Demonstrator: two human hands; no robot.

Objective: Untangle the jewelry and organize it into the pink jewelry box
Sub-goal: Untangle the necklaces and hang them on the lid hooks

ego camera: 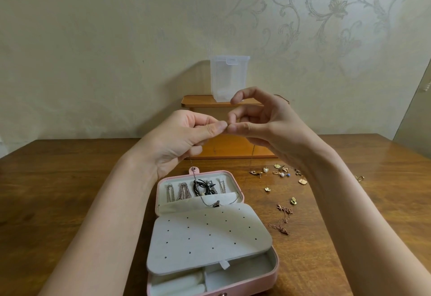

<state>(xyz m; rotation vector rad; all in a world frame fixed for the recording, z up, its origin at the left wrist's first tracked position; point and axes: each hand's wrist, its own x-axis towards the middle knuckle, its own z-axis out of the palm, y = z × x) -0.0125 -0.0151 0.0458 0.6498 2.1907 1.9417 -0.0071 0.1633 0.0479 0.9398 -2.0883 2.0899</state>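
Observation:
The pink jewelry box [275,272] lies open on the wooden table, its grey perforated flap [207,237] raised over the lower compartments. Several chains [183,190] and a black piece hang in the lid. A thin silver necklace [215,203] with a small pendant drapes into the lid. Its two ends rise to my hands. My left hand [186,137] pinches one end between thumb and forefinger. My right hand [258,120] pinches the other end, fingertips touching the left hand's above the box.
Loose gold earrings [281,172] and a tangled rose-gold chain [282,221] lie right of the box. A wooden two-tier stand [224,148] with a clear plastic container [228,76] sits behind, against the wall.

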